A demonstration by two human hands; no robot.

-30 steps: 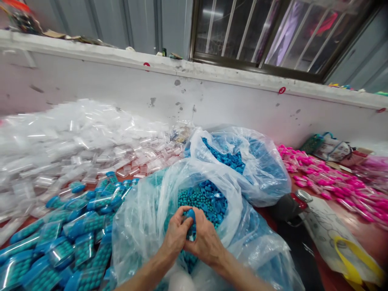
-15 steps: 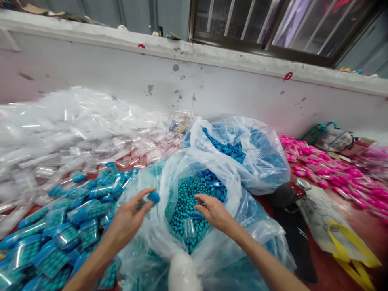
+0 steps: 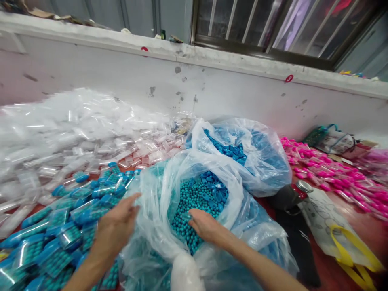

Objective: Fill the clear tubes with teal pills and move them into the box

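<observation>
My right hand [image 3: 207,227] reaches into the open plastic bag [image 3: 169,173] with its fingers closed together among the small teal beads [image 3: 194,194]. A clear plastic tube [image 3: 186,216] shows faintly at those fingertips, mostly covered by them. Blue plastic caps [image 3: 214,184] lie on the beads at the bag's far right side. My left hand [image 3: 117,222] is left of the bag, over the edge of a pile of bead-filled tubes [image 3: 54,254] with blue ends. It is smeared by motion, and whether it holds anything does not show.
Behind is a second bag [image 3: 266,161] of blue pieces. Clear empty tubes [image 3: 75,125] are heaped at back left, against the wall. On the right lie pink-ended tubes [image 3: 330,169], a dark flask [image 3: 287,197] and a tote bag [image 3: 327,218] with yellow handles.
My left hand has moved left and down, away from the bag; the blue cap it held no longer shows. My right hand has lowered to the clear tube on the beads and closed on it.
</observation>
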